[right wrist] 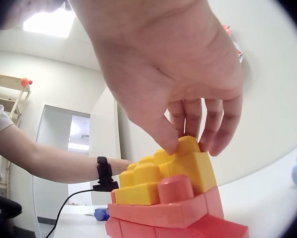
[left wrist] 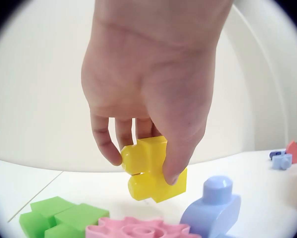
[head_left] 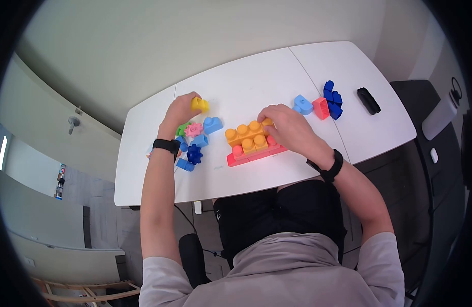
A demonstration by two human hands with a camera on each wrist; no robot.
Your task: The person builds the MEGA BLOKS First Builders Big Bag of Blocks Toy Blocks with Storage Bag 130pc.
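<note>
My left hand (head_left: 180, 110) pinches a yellow toy building block (left wrist: 151, 181) between thumb and fingers, close over the far left of the table. Below it lie a green block (left wrist: 79, 216), a pink gear-shaped piece (head_left: 193, 129) and a light blue block (head_left: 212, 125). My right hand (head_left: 293, 129) is at the right end of a stacked toy-block structure, its thumb and fingertips gripping a stud of the top orange block (right wrist: 195, 171). Under that row sit a shorter orange block (right wrist: 137, 194) and layers of coral-red blocks (right wrist: 158, 215).
Several blue pieces, among them a dark blue gear (head_left: 194, 154), lie beside my left forearm. At the right are a light blue block (head_left: 303, 105), a coral block (head_left: 321, 108), dark blue blocks (head_left: 334, 100) and a black case (head_left: 368, 101). The white table (head_left: 266, 184) ends at my lap.
</note>
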